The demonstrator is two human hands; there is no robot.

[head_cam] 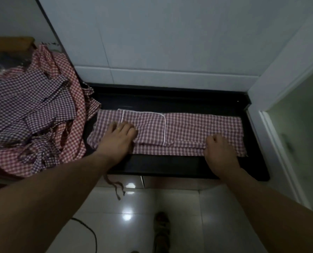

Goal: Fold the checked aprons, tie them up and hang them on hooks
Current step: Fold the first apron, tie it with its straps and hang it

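Fingers (130, 129) flat, left hand (118, 139) presses the folded apron (188, 125); right hand (219, 152) grips its edge.

One black ledge (170, 167). On it lies one folded apron (197, 128) with one white-edged pocket (146, 125). Two hands rest on that apron: the left hand (119, 137) and the right hand (219, 150). Left of the ledge is one heap of aprons (33, 110), too tangled to count. Below the ledge are one dangling strap (115, 185), one cable (90, 232) and one sandalled foot (162, 229).
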